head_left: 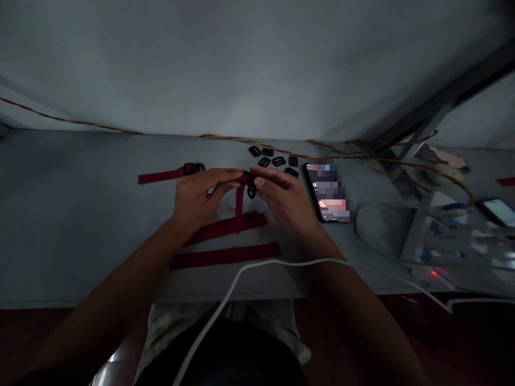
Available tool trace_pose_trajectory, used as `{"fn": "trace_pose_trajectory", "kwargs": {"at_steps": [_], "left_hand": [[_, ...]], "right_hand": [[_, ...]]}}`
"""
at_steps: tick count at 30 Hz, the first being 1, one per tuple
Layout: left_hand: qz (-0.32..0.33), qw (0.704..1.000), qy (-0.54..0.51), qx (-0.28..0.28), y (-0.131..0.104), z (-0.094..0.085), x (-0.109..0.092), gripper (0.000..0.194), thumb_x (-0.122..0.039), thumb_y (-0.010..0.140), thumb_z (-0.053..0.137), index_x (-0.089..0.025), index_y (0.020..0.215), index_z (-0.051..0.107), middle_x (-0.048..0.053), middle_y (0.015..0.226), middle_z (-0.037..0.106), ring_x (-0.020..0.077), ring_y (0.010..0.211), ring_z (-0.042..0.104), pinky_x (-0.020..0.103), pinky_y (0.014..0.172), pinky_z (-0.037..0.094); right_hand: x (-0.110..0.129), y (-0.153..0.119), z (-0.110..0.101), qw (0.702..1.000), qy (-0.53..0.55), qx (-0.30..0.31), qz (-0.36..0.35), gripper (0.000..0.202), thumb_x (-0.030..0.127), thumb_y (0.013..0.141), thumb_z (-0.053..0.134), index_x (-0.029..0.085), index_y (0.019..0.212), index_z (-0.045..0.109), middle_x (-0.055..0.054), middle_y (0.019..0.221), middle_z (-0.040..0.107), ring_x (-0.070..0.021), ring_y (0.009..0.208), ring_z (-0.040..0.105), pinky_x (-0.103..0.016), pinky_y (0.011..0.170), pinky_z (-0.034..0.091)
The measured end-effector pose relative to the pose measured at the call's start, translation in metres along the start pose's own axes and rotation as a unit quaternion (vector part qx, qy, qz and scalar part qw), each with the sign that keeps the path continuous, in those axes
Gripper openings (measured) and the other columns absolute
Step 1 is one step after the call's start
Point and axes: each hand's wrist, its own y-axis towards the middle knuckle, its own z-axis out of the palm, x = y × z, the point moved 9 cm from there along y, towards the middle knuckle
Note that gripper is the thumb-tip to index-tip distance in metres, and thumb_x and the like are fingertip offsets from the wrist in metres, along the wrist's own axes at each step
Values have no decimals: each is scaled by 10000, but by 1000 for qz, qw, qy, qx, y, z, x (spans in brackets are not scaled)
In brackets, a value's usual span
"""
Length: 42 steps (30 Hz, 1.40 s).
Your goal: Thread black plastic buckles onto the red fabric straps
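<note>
Between my two hands, over the middle of the table, a short red strap [240, 202] hangs down with a black buckle [251, 191] at its upper end. My left hand [203, 194] pinches the strap's top from the left. From the right, my right hand [281, 194] closes its fingers on the buckle end. Below them two groups of red straps lie flat, an upper one [225, 228] and a lower one [229, 255]. Left of my left hand rests another red strap [159, 176] with a black buckle [189, 169] on it.
Several black buckles [278, 161] lie behind my right hand. A lit phone [330, 193] is to their right. A white cable [298, 262] crosses the front. Thin twisted wires [225, 137] run along the wall. A clear rack-like object [450, 230] stands at the right.
</note>
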Motion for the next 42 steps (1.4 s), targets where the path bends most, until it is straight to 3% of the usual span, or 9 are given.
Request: {"fn": "trace_pose_trajectory", "kwargs": {"at_steps": [3,8,12,15,22,27,33,38,42], "left_hand": [[37,999,26,-18,-6,-2,-7,153,-332,998,688,-295,985,836,-10,1064,833,198,1013,788,339,958,618],[9,1000,23,-7,-5,-4,-2,207,-434,963,727,-276,879,832,14,1073,831,202,993,783,349,943,622],[-25,997,-72,24,-6,2,8,207,-418,945,754,-287,791,798,-5,1021,833,196,956,792,363,882,645],[-4,991,-125,41,-6,5,6,194,-400,910,796,-297,746,794,3,1007,828,201,965,784,378,872,649],[31,993,-110,22,-2,3,0,295,-456,830,865,-253,656,742,12,802,782,161,758,729,314,694,599],[61,994,-91,7,-2,3,-1,302,-400,771,923,-187,728,712,-7,698,725,110,631,667,217,563,497],[191,981,12,31,-8,6,-24,40,-180,981,692,-175,952,718,39,881,759,129,808,714,234,746,563],[243,965,101,17,-17,9,-32,114,-81,971,601,-173,1030,635,63,927,711,165,867,697,286,788,586],[282,947,155,-5,-22,10,-38,156,-95,915,656,-172,1037,596,67,909,696,186,872,698,295,785,604]], "right_hand": [[-7,-4,9,996,42,31,67,318,382,754,868,248,1038,822,-60,1076,815,-203,999,751,-381,897,617],[-18,-10,20,980,97,93,149,326,324,693,926,224,987,829,-63,1045,822,-190,950,755,-368,908,616],[-20,-12,23,976,94,127,150,309,321,721,934,242,1002,833,-48,1060,824,-175,945,763,-368,943,604],[-19,-13,24,976,91,136,144,318,358,742,932,241,1019,830,-46,1041,824,-176,931,768,-380,956,601],[-26,-15,24,971,92,127,179,397,373,664,989,237,1002,830,-25,947,814,-138,798,733,-292,802,594],[-28,-19,24,963,83,145,211,364,364,691,979,225,995,836,-23,904,801,-123,760,709,-245,716,558],[-27,-19,23,959,117,138,220,280,333,737,952,231,965,825,-12,950,778,-139,814,712,-296,732,624],[-28,-20,28,952,148,136,232,285,304,717,964,209,925,794,7,932,752,-134,819,712,-320,766,655],[-29,-21,31,947,164,121,247,307,331,737,946,185,937,766,-5,910,745,-137,808,702,-309,756,642]]}}
